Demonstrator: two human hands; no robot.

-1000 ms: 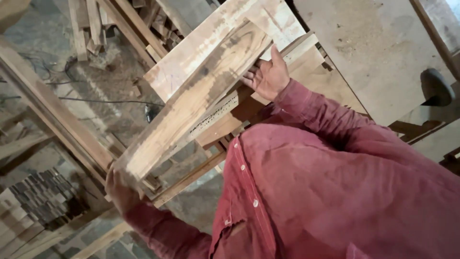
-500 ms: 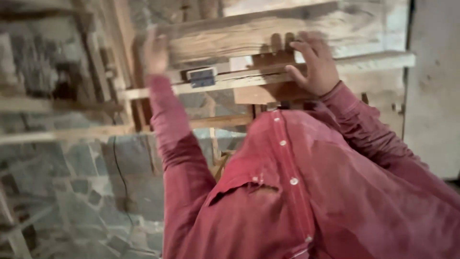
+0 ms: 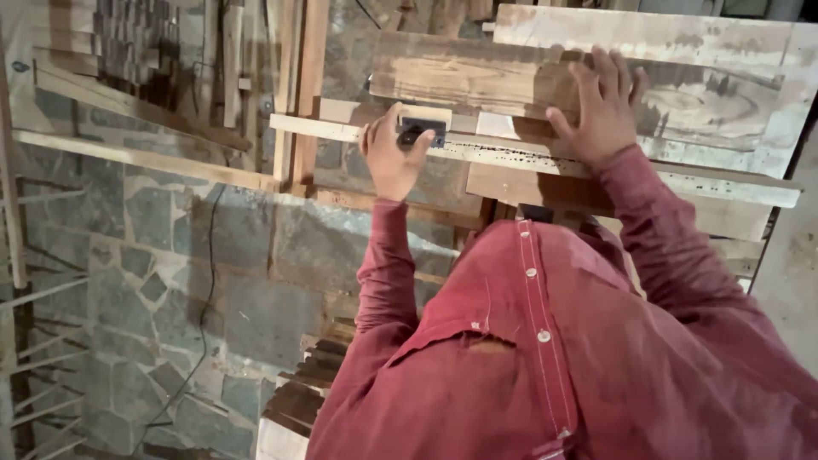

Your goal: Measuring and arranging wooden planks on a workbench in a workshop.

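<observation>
The left hand (image 3: 394, 158) closes its fingers on a small dark block (image 3: 422, 132) at a long plank's (image 3: 511, 85) left end; the right hand (image 3: 601, 106) lies flat, fingers spread, farther right on the plank.

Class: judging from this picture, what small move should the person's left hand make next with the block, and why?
Probably slide the small block along the plank. The left hand already has it in its grip against the wood, and the right hand lies flat on the plank, steadying it.
</observation>
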